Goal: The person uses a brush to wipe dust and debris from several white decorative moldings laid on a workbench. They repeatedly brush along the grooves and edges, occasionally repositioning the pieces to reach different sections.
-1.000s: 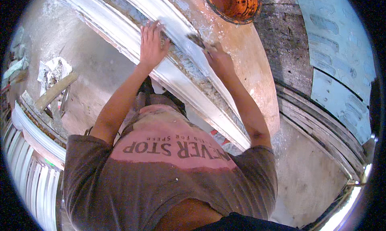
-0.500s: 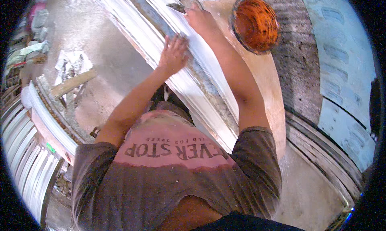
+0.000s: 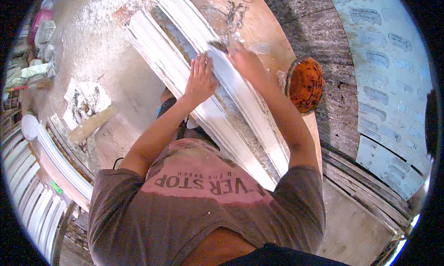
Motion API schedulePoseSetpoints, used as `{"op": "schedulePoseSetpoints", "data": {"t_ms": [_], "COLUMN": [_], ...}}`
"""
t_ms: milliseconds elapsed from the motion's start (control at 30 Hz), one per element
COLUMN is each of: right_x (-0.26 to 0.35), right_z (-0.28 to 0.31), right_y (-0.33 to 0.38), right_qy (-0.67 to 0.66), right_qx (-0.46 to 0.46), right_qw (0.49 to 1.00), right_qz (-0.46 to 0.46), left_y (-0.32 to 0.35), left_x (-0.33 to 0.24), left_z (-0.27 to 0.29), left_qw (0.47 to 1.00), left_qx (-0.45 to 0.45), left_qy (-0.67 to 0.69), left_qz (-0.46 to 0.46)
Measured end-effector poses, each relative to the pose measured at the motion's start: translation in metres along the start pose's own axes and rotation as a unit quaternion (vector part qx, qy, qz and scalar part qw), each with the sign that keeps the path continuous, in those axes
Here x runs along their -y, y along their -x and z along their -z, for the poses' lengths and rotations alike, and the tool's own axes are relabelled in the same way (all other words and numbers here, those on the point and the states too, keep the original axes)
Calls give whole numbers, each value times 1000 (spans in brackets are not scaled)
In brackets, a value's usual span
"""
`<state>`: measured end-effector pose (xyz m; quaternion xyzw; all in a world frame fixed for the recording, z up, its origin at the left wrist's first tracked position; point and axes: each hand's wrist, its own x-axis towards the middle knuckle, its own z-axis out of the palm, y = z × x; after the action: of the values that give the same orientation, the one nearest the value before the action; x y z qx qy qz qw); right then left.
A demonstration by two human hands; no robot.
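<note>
Two long white moulded strips, which look like plaster, run diagonally in front of me: a left strip (image 3: 152, 48) and a right strip (image 3: 185, 16). A grey-blue groove (image 3: 173, 32) lies between them. My left hand (image 3: 202, 81) is laid flat across the groove and strips, fingers stretched out and holding nothing. Beside it, at the right strip, my right hand (image 3: 247, 64) is closed around a small scraper-like tool (image 3: 217, 45). Its dark tip points left over the strip; the grip is hidden by the fingers.
An orange, dark-speckled bowl (image 3: 306, 86) stands right of my right forearm. Tangled fibre (image 3: 236, 13) lies beyond on the tan board. White-smeared scrap (image 3: 85, 99) and a wooden piece (image 3: 92, 125) are at left. Several pale strips (image 3: 34, 187) are stacked lower left; a light-blue sheet (image 3: 384, 71) is far right.
My right hand and the tool have come back toward me along the right strip, nearer the left hand. My left hand stays flat. The whole view has shifted, showing more of the far ends.
</note>
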<state>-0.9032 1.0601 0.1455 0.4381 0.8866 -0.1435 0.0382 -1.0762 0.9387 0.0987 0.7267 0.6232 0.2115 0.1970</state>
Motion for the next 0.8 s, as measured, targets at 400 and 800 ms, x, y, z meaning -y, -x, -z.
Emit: {"op": "schedulePoseSetpoints", "data": {"t_ms": [400, 800], "right_x": [67, 51], "right_z": [20, 12], "right_y": [-260, -101], "right_qy": [-27, -528], "right_qx": [-101, 13], "right_qw": [994, 761], "right_qz": [-10, -377], "left_y": [-47, -55], "left_x": [66, 78], "left_z": [62, 67], "left_qw": [977, 968], "left_qx": [159, 194], "left_qy": [-82, -60], "left_qz": [-118, -150]}}
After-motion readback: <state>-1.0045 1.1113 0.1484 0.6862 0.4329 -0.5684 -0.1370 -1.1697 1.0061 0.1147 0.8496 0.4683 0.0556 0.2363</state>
